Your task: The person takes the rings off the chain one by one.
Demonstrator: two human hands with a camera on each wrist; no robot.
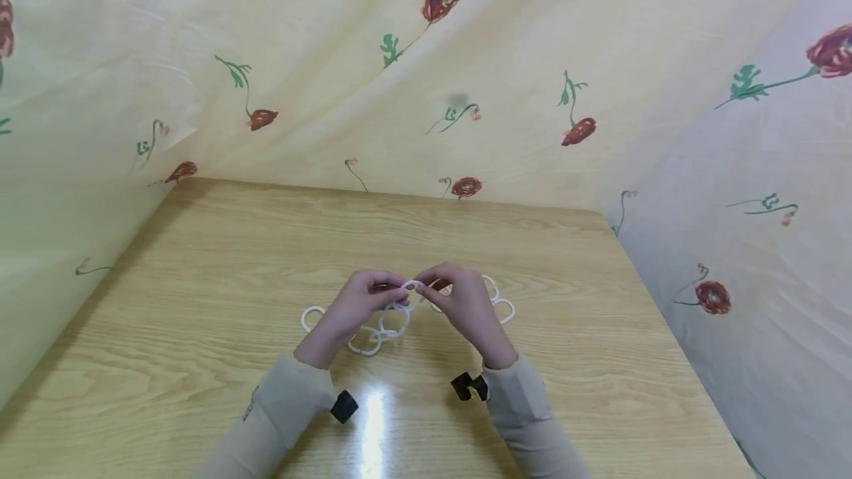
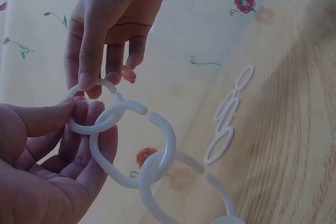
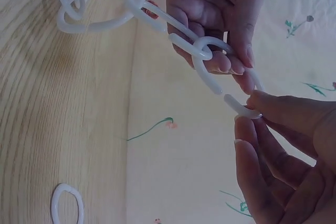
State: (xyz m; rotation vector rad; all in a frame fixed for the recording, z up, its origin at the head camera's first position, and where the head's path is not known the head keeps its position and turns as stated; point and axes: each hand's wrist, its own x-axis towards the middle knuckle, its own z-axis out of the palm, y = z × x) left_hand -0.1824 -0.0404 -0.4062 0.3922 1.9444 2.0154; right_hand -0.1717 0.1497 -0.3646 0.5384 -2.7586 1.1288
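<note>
Both hands meet above the wooden table around one white plastic C-shaped link (image 1: 410,284). My left hand (image 1: 359,305) pinches it between thumb and fingers; in the left wrist view, the thumb presses near its upper left side. With thumb and fingertips, my right hand (image 3: 289,150) grips the same link from the other side. A narrow gap shows in this link (image 3: 209,77) in the right wrist view. From it hangs a chain of similar white links (image 2: 134,148), which runs down to the table beside the left hand. The fingers partly cover the held link.
More white links (image 1: 504,310) lie on the table (image 1: 266,242) behind and right of the right hand. One link (image 1: 311,318) lies left of the left wrist. A flowered cloth (image 1: 319,94) surrounds the table's back and sides. Black wrist devices (image 1: 344,406) sit at both cuffs.
</note>
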